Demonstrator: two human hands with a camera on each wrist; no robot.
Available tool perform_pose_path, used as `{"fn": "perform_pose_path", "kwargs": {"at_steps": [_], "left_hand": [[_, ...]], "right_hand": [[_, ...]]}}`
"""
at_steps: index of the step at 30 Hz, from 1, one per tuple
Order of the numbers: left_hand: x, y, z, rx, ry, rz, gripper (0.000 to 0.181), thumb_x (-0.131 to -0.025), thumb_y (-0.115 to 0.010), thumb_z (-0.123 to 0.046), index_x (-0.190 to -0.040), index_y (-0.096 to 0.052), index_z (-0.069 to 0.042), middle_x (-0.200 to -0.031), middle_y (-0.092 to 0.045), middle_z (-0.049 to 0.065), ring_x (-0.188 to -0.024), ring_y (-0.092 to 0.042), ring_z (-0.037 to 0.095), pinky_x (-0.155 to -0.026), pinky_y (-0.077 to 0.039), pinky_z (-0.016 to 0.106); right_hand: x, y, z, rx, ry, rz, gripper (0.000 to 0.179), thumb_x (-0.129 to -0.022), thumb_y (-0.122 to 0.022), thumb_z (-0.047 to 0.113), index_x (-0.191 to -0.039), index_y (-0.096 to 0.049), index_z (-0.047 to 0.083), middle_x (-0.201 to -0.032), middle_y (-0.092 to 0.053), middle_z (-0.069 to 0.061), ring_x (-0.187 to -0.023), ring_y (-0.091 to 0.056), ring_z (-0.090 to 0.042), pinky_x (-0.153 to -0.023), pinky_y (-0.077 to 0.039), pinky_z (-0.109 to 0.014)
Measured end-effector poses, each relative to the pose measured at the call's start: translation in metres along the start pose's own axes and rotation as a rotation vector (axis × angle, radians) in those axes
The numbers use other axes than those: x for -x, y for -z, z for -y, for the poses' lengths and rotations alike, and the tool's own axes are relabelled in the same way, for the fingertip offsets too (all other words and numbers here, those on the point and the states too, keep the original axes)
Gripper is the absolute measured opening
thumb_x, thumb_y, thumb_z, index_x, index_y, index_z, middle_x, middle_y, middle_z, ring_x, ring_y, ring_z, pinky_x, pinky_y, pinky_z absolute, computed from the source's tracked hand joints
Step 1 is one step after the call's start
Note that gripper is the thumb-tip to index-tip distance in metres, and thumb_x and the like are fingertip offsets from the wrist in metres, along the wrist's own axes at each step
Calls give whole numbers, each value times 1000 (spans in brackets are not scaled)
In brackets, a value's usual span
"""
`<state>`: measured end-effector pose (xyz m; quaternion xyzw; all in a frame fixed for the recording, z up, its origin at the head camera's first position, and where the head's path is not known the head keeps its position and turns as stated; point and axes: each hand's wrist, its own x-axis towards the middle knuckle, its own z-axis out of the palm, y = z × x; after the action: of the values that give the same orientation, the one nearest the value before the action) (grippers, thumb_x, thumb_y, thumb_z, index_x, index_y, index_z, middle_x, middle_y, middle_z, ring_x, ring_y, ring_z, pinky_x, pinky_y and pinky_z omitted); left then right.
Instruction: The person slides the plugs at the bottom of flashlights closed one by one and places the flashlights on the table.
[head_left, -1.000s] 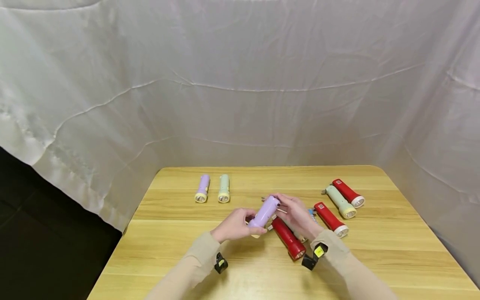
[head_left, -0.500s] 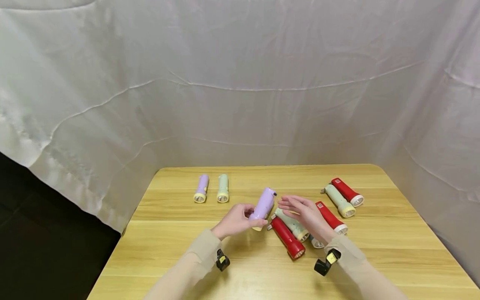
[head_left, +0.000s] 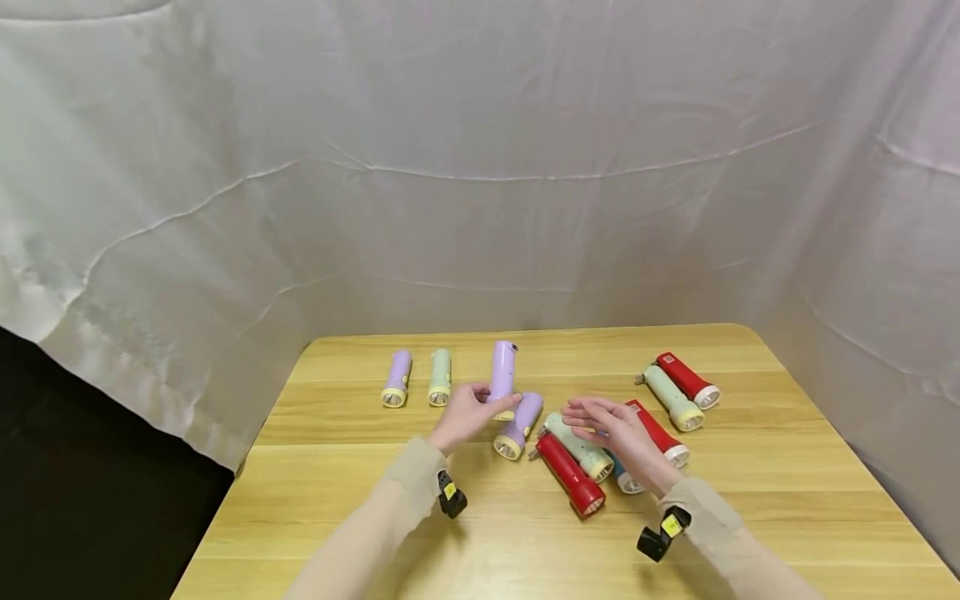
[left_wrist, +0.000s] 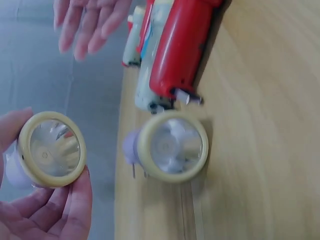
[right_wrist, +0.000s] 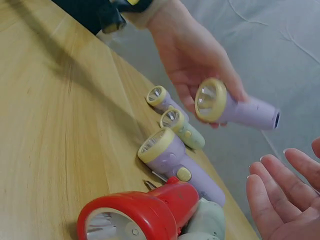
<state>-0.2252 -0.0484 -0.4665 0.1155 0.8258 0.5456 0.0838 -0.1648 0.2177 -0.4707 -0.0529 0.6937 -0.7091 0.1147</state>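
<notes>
In the head view, the left hand (head_left: 467,416) grasps a lilac cylindrical plastic flashlight (head_left: 503,367) near its lower end, the body rising upright above the fingers. Just below and right of this grip, a second lilac flashlight (head_left: 528,413) lies on the pale wood-grain tabletop (head_left: 300,475). Further right come a glossy red flashlight (head_left: 567,475), a pale green flashlight (head_left: 579,450) close beside it, and the right hand (head_left: 617,429), which hovers released, fingers extended, holding nothing.

In the left wrist view, the thumb and curled fingers clasp opposite sides of the cream-yellow bezel (left_wrist: 48,181), with the clear lens (left_wrist: 55,145) bare between them. The second lilac flashlight lies to the right of the grip.

In the right wrist view, the held flashlight is lifted off the tabletop, its tail projecting past the thumb. It looks light and stiff; the smooth barrel may slip, so the flared head should give the surer hold, with fingers off the lens.
</notes>
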Motion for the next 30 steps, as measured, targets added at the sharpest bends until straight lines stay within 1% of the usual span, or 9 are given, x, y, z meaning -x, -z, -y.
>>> {"fn": "perform_pose_path", "kwargs": {"at_steps": [5,8,11,14,16,18,22,24,30], "left_hand": [[-15,1,8,-49,70,-65,41,-89,-75,-43,-98,-72,-3,-82,-68,4,-71,-55,11,-63,-48,23],[-24,-1,14,-87,117,-95,42,-88,-75,-44,-95,-71,-2,-78,-64,3,-68,-52,12,-60,-45,23],[-33,-3,20,-121,165,-127,46,-85,-78,-45,-97,-71,-1,-82,-66,5,-71,-55,15,-62,-47,25],[-39,-5,24,-149,220,-146,52,-83,-79,-47,-102,-71,1,-91,-71,10,-78,-60,18,-67,-51,28],[-43,-6,27,-169,250,-151,56,-82,-79,-49,-106,-70,2,-97,-72,12,-82,-62,20,-71,-53,31],[-47,-8,30,-183,281,-152,56,-82,-79,-50,-106,-70,0,-98,-72,12,-82,-62,20,-70,-53,31],[-53,-10,36,-246,288,-157,51,-82,-78,-51,-92,-68,-3,-84,-67,8,-71,-56,17,-59,-45,26],[-54,-11,37,-278,288,-162,50,-82,-78,-52,-88,-66,-4,-80,-64,6,-67,-54,16,-56,-42,25],[-59,-14,40,-348,300,-175,50,-81,-77,-54,-87,-65,-5,-78,-63,6,-68,-54,18,-61,-40,27]], "right_hand": [[-1,-4,0,-39,0,27,47,-107,-48,31,-137,-53,-5,-134,-66,-18,-113,-70,-14,-99,-56,-27],[-2,-6,0,-41,-1,42,47,-107,-48,32,-137,-53,-4,-138,-62,-23,-114,-69,-14,-100,-56,-27],[-2,-8,1,-33,3,49,46,-107,-48,33,-137,-54,-3,-138,-62,-22,-115,-69,-16,-100,-56,-28],[-2,-9,0,-24,21,69,46,-108,-47,32,-136,-54,-4,-136,-65,-19,-116,-69,-18,-102,-55,-31],[-3,-9,-1,-24,24,72,44,-108,-47,31,-134,-56,-2,-135,-65,-19,-117,-69,-21,-104,-54,-36],[-2,-10,-2,-27,25,77,44,-108,-47,31,-134,-56,-3,-134,-66,-18,-117,-69,-22,-105,-54,-39],[-2,-10,-3,-45,23,89,47,-107,-48,30,-136,-53,-7,-132,-67,-16,-118,-69,-23,-104,-54,-36],[-1,-11,-3,-48,25,97,48,-108,-48,28,-137,-51,-10,-129,-69,-13,-116,-69,-21,-102,-55,-33],[0,-11,-2,-46,14,99,52,-107,-48,26,-139,-46,-15,-128,-70,-11,-115,-70,-19,-102,-55,-32]]}}
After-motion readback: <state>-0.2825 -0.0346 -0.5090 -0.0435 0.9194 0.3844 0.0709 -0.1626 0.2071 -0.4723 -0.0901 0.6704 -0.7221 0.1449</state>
